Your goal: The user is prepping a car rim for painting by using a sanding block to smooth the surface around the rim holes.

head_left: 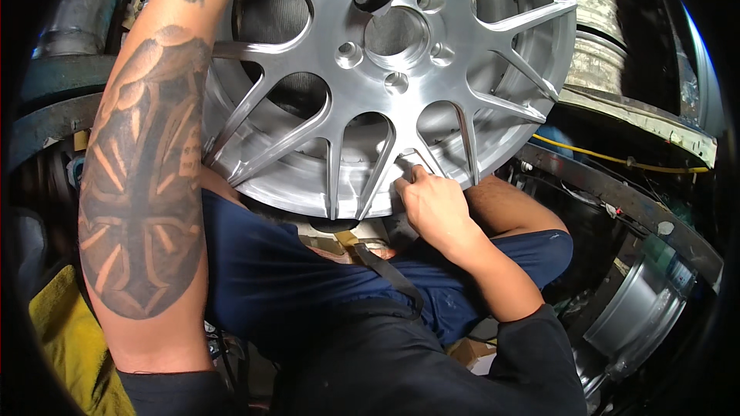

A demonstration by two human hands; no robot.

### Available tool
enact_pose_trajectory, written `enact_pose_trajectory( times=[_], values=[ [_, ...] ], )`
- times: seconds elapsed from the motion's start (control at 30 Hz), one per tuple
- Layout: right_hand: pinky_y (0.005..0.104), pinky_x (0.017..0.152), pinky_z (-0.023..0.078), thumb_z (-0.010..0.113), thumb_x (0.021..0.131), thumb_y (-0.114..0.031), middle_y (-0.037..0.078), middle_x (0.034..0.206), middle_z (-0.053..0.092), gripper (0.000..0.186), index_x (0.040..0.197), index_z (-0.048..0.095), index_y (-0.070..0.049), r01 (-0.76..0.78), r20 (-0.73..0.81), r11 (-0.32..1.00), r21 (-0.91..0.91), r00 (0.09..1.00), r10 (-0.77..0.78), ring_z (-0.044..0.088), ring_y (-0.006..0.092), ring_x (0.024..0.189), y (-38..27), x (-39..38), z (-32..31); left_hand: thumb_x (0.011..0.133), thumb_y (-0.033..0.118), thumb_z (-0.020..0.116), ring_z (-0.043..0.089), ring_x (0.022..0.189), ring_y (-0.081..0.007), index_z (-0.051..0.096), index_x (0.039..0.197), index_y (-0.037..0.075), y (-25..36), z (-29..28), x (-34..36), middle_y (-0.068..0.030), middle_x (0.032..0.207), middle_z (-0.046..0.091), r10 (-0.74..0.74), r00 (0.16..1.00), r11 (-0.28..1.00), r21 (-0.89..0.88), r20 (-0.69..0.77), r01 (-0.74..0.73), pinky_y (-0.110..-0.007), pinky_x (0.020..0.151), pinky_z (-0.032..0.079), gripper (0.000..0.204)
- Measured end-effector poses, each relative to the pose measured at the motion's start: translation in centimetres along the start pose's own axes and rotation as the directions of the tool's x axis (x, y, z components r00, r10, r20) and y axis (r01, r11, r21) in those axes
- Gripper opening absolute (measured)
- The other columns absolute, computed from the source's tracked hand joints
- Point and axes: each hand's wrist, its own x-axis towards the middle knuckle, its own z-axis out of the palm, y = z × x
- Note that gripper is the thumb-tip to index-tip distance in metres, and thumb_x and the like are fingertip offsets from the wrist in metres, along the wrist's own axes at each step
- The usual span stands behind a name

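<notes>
A large bare-metal alloy wheel (395, 100) with split spokes rests tilted over my lap. My right hand (435, 204) is at its lower part, fingers bent and pressed together between two spokes. By those fingertips a small greyish edge shows; I cannot make out what it is. My left forearm (142, 185), tattooed, runs up along the wheel's left side. The left hand lies past the upper edge of the picture, so its fingers and anything in them are hidden. Through the wheel's openings the inner barrel shows.
Stacked wheel barrels (593, 38) stand at the upper right. Another silver wheel (636, 312) sits at the lower right, below a metal rail (593, 185). A yellow cable (609, 156) crosses there. To the left lie a yellow cloth (73, 339) and a dark cylinder (85, 4).
</notes>
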Motion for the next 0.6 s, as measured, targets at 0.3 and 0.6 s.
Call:
enact_pose_trajectory(
  times=[0.3,0.6],
  values=[
    [0.0442,0.062,0.058,0.057,0.082,-0.012,0.024,0.1,0.067,0.018,0.076,0.069,0.001,0.021,-0.009,0.999,0.038,1.0,-0.021,0.072,0.034,0.073,0.3,-0.3,-0.1,0.091,0.045,0.061,0.042,0.121,-0.0385,0.043,0.145,0.013,0.7,-0.1,-0.1,-0.0191,0.136,0.045,0.005,1.0,1.0,-0.003,-0.017,-0.005,-0.059,0.098,0.032,0.066],
    [0.0458,0.066,0.056,0.056,0.083,-0.008,0.02,0.097,0.063,0.02,0.099,0.068,-0.002,0.047,0.01,0.996,0.077,0.999,-0.048,0.069,0.0377,0.072,0.6,0.6,0.9,0.091,0.047,0.061,0.044,0.12,-0.0368,0.044,0.144,0.013,-0.2,-0.2,0.1,-0.0171,0.133,0.047,0.009,1.0,1.0,-0.015,0.009,-0.009,-0.058,0.096,0.033,0.065]
  ],
)
